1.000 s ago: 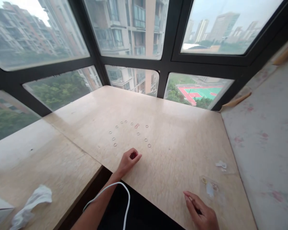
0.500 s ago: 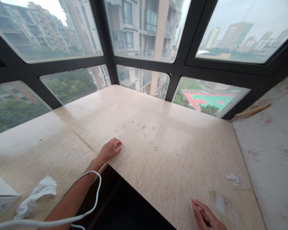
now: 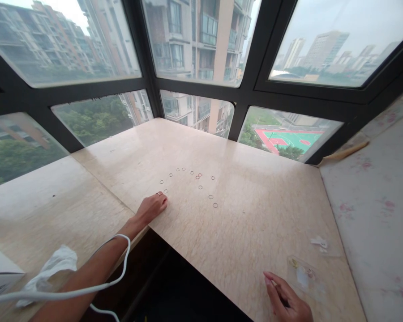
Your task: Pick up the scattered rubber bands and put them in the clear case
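My left hand (image 3: 153, 208) rests on the stone-patterned counter with its fingers curled closed. Whatever it may hold is hidden. Just beyond its knuckles lies a thin dark ring (image 3: 165, 191). Several similar small rings lie spread in a loose arc to the right, one dark ring (image 3: 215, 205) being nearest to me. Two red rings (image 3: 199, 176) touch or overlap within the arc. At the lower right, my right hand (image 3: 287, 297) has thumb and forefinger pressed together; anything between them is too small to make out. Beside it is a clear plastic bag (image 3: 302, 276) with small ring-like pieces in it.
A small white piece (image 3: 319, 243) lies near the papered wall at right. On the left are a crumpled tissue (image 3: 58, 264), a white box (image 3: 2, 270) and a white cable (image 3: 70, 293) crossing my left forearm. The counter edge (image 3: 174, 250) drops to a dark gap.
My left fingers have curled in tighter, with the back of the hand turned more upward. The view has shifted slightly. The rings lie as before, and my right hand keeps its pinch.
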Demonstrator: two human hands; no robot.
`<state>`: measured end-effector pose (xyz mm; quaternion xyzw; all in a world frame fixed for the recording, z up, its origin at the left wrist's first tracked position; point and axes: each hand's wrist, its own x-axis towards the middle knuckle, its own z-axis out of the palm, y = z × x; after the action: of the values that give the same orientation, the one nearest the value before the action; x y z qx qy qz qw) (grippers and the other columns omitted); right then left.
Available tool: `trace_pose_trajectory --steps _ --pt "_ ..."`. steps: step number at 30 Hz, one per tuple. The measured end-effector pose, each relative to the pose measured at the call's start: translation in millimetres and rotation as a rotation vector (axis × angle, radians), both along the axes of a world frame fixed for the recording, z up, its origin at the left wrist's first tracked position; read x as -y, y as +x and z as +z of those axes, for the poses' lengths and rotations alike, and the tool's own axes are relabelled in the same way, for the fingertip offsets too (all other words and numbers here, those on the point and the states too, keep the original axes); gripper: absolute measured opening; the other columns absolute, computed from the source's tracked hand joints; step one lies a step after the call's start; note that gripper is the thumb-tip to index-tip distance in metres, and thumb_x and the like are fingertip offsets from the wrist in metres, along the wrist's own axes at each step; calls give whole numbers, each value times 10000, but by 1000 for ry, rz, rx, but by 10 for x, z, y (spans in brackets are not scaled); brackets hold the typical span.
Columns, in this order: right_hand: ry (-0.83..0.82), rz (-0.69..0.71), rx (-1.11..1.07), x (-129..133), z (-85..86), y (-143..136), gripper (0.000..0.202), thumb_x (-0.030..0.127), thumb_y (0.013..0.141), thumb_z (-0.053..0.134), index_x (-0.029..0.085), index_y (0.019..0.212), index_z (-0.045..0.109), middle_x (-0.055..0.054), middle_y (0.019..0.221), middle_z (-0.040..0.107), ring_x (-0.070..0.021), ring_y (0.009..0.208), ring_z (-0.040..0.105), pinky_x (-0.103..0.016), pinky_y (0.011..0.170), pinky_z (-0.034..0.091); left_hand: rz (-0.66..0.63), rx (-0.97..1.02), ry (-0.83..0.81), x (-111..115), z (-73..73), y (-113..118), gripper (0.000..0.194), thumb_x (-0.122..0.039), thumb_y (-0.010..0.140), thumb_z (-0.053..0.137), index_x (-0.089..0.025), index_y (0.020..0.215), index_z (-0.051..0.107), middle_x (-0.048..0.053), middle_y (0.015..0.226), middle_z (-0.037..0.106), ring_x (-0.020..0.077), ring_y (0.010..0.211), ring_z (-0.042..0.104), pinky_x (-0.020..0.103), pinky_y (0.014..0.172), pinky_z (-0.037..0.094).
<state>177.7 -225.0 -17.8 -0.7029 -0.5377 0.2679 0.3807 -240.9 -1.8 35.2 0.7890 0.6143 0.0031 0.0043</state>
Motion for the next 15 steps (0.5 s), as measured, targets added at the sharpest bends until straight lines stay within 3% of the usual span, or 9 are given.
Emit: trace_pose_trajectory --steps 3,8,15 --pt "29 -1 17 -6 31 -21 353 501 787 622 203 908 769 -62 816 766 -193 691 731 -169 612 566 -13 29 -18 -3 13 -45 269 -239 928 380 -164 879 634 65 921 652 187 769 625 277 638 415" --pt "66 -11 55 -20 75 -66 365 529 795 604 217 885 772 -42 674 737 -170 557 689 -162 480 530 -63 88 -59 6 12 -179 280 -288 937 408 -205 948 675 60 1009 666 203 851 639 289 700 437" --pt "106 -1 90 -27 116 -103 392 550 807 580 215 873 772 -31 603 701 -154 496 648 -166 438 503 -30 -3 -41 49 49 -185 360 -326 968 361 -216 969 704 78 1035 662 219 818 651 306 659 432"
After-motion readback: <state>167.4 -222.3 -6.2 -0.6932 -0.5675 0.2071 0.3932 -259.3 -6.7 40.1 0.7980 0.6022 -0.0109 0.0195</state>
